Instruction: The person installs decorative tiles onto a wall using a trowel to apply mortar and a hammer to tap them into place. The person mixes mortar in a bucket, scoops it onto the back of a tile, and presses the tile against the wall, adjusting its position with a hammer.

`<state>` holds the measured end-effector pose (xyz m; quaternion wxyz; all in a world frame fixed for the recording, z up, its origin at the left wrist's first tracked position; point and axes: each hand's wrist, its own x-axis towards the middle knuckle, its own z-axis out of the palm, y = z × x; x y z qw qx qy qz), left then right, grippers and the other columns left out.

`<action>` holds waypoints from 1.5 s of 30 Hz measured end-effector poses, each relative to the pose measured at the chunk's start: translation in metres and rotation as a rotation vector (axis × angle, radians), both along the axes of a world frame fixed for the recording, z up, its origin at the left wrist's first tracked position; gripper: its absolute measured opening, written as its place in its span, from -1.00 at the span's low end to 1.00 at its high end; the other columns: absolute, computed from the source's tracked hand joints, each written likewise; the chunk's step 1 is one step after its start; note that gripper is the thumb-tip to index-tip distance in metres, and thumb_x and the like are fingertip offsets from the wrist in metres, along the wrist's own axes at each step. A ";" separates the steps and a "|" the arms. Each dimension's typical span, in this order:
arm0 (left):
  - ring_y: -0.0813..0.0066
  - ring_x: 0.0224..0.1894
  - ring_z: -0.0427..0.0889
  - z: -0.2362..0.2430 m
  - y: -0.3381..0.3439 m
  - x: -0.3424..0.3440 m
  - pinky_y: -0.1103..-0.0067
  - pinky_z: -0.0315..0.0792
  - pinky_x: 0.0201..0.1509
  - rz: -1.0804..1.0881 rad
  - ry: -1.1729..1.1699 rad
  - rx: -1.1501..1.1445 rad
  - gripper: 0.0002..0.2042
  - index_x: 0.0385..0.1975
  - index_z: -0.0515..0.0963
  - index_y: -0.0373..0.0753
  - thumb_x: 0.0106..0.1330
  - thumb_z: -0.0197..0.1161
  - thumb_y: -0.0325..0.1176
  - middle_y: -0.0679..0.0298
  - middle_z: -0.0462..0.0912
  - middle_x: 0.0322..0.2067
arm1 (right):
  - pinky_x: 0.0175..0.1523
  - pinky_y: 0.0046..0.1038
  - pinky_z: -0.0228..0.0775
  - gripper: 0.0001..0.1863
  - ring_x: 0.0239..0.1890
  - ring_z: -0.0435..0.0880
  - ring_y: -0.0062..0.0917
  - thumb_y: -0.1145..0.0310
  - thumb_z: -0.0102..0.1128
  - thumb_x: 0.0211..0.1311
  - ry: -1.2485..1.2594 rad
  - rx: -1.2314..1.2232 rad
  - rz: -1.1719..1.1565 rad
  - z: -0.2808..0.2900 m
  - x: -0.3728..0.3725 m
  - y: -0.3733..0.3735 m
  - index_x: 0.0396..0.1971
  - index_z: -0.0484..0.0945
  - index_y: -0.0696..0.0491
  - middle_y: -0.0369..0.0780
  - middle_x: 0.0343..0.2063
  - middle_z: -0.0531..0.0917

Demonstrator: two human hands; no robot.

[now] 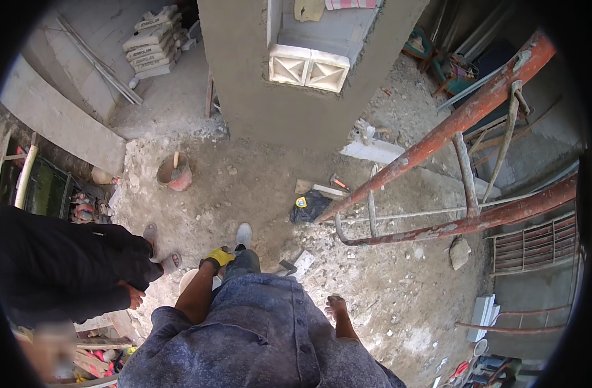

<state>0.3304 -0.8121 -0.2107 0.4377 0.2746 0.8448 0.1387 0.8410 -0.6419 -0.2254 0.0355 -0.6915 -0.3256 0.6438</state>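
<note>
My left hand [219, 256], in a yellow glove, hangs in front of my left leg, above a pale bucket [193, 280] that my arm partly covers. Its fingers are too small and hidden to show whether they grip anything. My right hand [336, 306] is bare and hangs at my right side over the rubble floor. Its fingers are loosely bent and apart, with nothing visible in them. On the ground between the two hands lie a dark-headed tool [287, 266] and a white block piece [303, 264].
A person in dark clothes [69, 265] stands close on my left. Ahead are a mortar bucket [175, 173], a hammer [339, 182], a black plastic bag [311, 207] and a plastered wall [283, 116]. Red scaffolding [431, 142] slants across the right. Stacked sacks [152, 42] stand far left.
</note>
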 end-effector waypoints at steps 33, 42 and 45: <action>0.36 -0.25 0.63 -0.017 -0.015 -0.200 0.41 0.42 -0.33 -0.194 -0.119 -0.147 -0.60 0.03 0.58 -0.12 0.25 0.28 -0.08 0.23 0.66 -0.23 | -0.03 -0.14 0.52 -0.77 -0.20 0.67 -0.11 0.29 0.09 0.12 -0.391 0.773 0.626 -0.037 -0.145 0.068 -0.48 0.69 0.07 -0.11 -0.34 0.72; 0.14 -0.07 0.66 -0.012 0.058 -0.331 0.40 0.52 -0.05 -0.538 0.152 -0.052 -0.58 0.08 0.57 -0.10 0.21 0.31 -0.17 0.13 0.67 -0.05 | -0.57 -0.40 0.44 -0.83 -0.63 0.60 -0.47 0.31 0.20 0.21 -0.054 0.654 0.367 -0.125 -0.217 0.042 -0.31 0.66 0.07 -0.24 -0.57 0.64; 0.07 0.03 0.64 -0.010 0.094 -0.338 0.34 0.48 0.02 -0.275 -0.089 -0.103 -0.39 0.11 0.53 -0.23 0.14 0.28 0.06 -0.06 0.65 -0.02 | -0.51 -0.40 0.47 -0.75 -0.59 0.63 -0.47 0.27 0.22 0.20 -0.207 0.548 0.346 -0.094 -0.245 0.041 -0.21 0.68 0.10 -0.22 -0.53 0.67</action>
